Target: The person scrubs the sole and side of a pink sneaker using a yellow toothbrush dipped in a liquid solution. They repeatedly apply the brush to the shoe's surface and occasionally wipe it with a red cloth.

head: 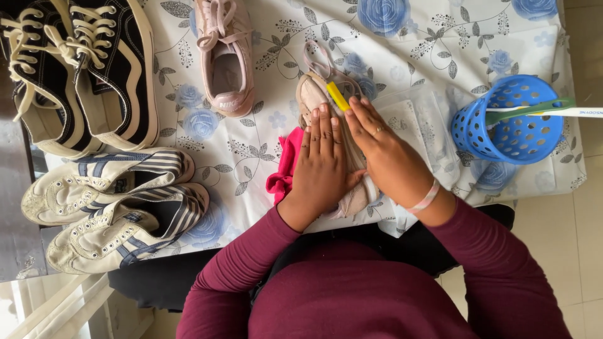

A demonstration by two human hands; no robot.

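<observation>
**Both hands pressed on a pink shoe**

At far left we see a pair of black sneakers (81, 69) with cream laces, and below them a pair of white striped sneakers (113, 207), all on the floral cloth (251, 150). Next comes a lone pink shoe (226, 56), upright and apart from the hands. A pink rag (286, 166) lies just under the left hand's edge.

Our left hand (321, 166) lies flat, fingers straight and together, pressing down on the second pink shoe (314, 94) at the table's near edge. Our right hand (383, 147) rests beside it, fingers extended over the same shoe, touching a yellow brush (337, 95); we cannot tell whether it truly grips the brush.

At right, a blue perforated basket (496, 135) stands well apart, holding a green-handled tool (531, 111) and a white tube (581, 112) that jut out over its rim.
</observation>
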